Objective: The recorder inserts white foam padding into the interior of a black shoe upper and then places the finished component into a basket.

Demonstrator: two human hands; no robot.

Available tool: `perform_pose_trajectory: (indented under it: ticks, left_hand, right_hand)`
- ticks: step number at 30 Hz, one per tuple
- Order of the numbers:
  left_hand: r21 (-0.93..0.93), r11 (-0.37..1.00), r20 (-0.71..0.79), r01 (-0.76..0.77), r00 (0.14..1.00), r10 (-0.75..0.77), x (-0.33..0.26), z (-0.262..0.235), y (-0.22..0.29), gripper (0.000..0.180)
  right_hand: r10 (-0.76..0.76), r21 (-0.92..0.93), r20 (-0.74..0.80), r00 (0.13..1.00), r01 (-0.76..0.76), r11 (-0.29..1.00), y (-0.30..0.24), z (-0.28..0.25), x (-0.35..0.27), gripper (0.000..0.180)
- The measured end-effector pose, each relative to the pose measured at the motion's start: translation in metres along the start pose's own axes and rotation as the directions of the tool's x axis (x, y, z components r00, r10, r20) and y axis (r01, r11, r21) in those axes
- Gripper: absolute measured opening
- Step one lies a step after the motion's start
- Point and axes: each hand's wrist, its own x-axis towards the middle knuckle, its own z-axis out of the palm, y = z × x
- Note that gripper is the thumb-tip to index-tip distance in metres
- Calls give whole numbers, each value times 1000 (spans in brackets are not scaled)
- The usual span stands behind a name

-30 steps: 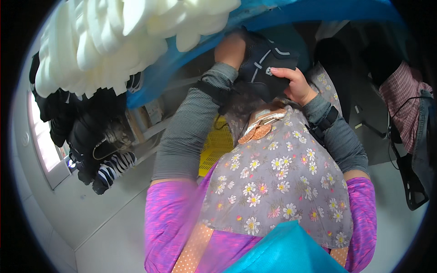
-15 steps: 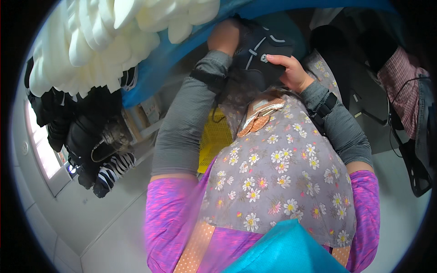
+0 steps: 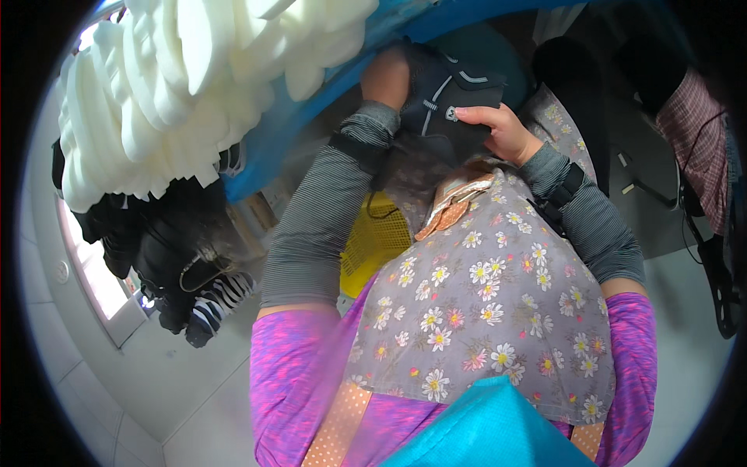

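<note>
Between my hands at the top middle is a dark shoe upper (image 3: pixel 436 105), soft-looking, with pale piping and a small light emblem. My right hand (image 3: pixel 510 134) grips its right edge, thumb laid flat on top near the emblem and the other fingers underneath. At its left side my left hand (image 3: pixel 385 78) reaches in behind the dark material, so those fingers are hidden. The upper is held just above my flowered apron (image 3: pixel 482 296), where an orange dotted, pale-edged pocket trim (image 3: pixel 451 202) bulges out below it.
Many white foam shoe-shaped pieces (image 3: pixel 210 86) are massed at upper left, by a blue edge (image 3: pixel 264 148). Beneath them hang black and striped items (image 3: pixel 218 303). A yellow perforated basket (image 3: pixel 377 237) stands below my left forearm. Another person's checked sleeve (image 3: pixel 692 140) shows at far right.
The view has tilted slightly, so the surroundings sit a little lower and further right. Both hands keep nearly the same hold on the shoe upper.
</note>
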Motion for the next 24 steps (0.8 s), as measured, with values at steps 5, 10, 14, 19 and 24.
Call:
perform_pose_trajectory:
  ticks: [5,10,14,19,24]
  left_hand:
    - [-79,997,-131,-14,991,3,-5,12,-5,13]
    - [21,997,92,79,993,-80,4,-1,-8,20]
    - [-85,904,218,419,893,-393,14,-34,13,30]
    - [-71,887,177,456,881,-439,7,-24,8,30]
    - [-5,994,37,110,993,-109,-1,-19,9,18]
  right_hand:
    - [-40,-60,41,998,42,997,-4,5,-1,26]
    - [62,37,17,998,-62,997,3,-6,9,25]
    - [7,54,36,999,-9,999,1,0,7,24]
    - [-12,-50,-46,999,10,999,1,-2,10,25]
    - [-30,-165,43,999,37,986,1,-7,4,26]
